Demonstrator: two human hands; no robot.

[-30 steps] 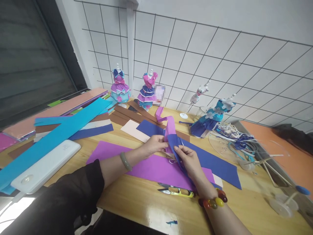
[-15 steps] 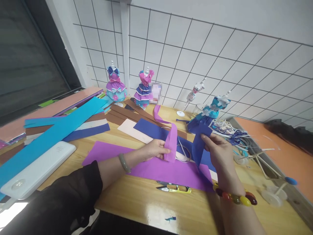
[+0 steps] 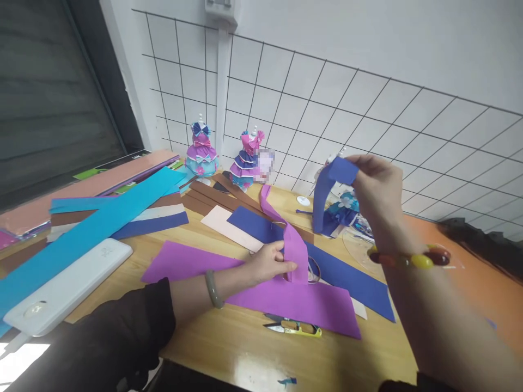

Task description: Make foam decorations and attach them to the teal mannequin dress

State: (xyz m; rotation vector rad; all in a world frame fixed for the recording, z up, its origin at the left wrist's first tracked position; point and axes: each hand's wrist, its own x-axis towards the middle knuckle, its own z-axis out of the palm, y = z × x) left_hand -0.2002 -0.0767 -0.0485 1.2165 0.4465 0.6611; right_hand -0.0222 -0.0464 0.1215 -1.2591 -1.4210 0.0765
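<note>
My left hand point(image 3: 272, 265) pinches the end of a narrow purple strip point(image 3: 296, 247), whose other end trails back across the table. Raised at the right, my right hand point(image 3: 373, 182) grips a dark blue strip point(image 3: 323, 198) that hangs down in a curve. Under my left hand lies a wide purple piece point(image 3: 327, 302). Behind it are a wide dark blue piece point(image 3: 355, 277) and a pale pink piece point(image 3: 224, 226), partly covered. Yellow-handled snips point(image 3: 300, 329) lie in front of the wide purple piece.
A white power bank point(image 3: 69, 283) and a long light blue strip point(image 3: 93, 223) lie at the left. Two small dressed mannequins point(image 3: 201, 149) stand at the back. Behind my right hand, another blue dress point(image 3: 345, 209) is partly hidden. A small blue scrap point(image 3: 287, 381) lies near the front edge.
My right hand has lifted the dark blue strip up and away from the table. My left hand still holds the purple strip. The camera view has shifted slightly.
</note>
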